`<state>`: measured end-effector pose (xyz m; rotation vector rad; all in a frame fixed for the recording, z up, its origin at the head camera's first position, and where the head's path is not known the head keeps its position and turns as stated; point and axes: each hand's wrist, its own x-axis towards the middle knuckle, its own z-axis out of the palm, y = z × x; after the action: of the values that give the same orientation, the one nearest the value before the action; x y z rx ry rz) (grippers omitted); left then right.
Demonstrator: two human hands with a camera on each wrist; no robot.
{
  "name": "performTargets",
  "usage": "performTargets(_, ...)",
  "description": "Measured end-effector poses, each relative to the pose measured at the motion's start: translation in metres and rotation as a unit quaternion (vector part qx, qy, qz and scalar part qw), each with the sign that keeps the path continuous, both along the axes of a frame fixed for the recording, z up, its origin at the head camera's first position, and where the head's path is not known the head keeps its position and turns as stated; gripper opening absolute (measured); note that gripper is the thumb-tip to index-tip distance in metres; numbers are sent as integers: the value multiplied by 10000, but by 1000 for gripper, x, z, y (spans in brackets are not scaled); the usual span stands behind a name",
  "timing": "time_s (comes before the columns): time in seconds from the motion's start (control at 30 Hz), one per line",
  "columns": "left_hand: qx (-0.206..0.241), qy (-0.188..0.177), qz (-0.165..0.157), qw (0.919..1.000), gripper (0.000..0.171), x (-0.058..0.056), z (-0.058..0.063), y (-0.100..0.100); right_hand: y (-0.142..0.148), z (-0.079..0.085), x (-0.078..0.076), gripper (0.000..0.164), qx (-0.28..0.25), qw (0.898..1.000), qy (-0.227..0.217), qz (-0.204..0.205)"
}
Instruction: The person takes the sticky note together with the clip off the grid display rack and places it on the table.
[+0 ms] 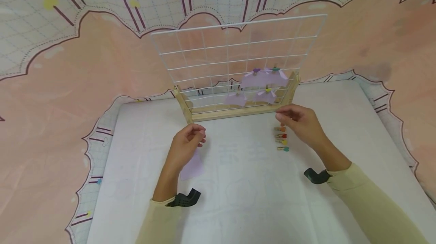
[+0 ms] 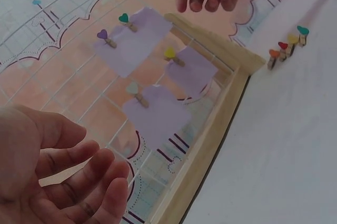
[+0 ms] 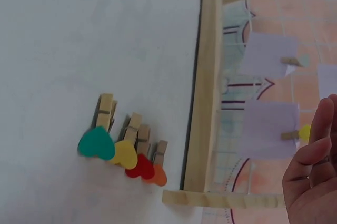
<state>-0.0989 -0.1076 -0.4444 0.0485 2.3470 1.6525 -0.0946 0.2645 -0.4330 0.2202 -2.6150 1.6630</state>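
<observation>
My left hand (image 1: 185, 145), its fingers loosely bent around nothing, hovers in front of the rack's left end. Partly hidden below it, a lilac paper sheet (image 1: 192, 167) lies on the table. By the rack's right foot is my right hand (image 1: 303, 124), relaxed and holding nothing. Just left of that hand, several heart-topped clothespins (image 1: 281, 136) form a short column. A white wire grid rack (image 1: 227, 50) stands in a wooden base (image 1: 235, 114). Purple and teal heart clothespins hold a wider lilac sheet (image 2: 134, 42) on it; two smaller sheets (image 2: 158, 116) hang lower, one clothespin each.
Under everything is a white tabletop (image 1: 238, 198). A peach patterned cloth (image 1: 51, 130) surrounds it and rises behind the rack. The wooden side supports (image 1: 183, 104) stick out towards me at both ends of the grid.
</observation>
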Motion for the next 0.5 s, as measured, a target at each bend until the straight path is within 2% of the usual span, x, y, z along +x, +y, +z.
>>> performTargets(0.3, -21, 220, -200, 9996, 18, -5, 8, 14, -9, 0, -8, 20, -94, 9997, 173, -121)
performTargets(0.5, 31, 305, -247, 9992, 18, -10, 10, 20, -12, 1, -12, 21, -205, 9990, 292, -259)
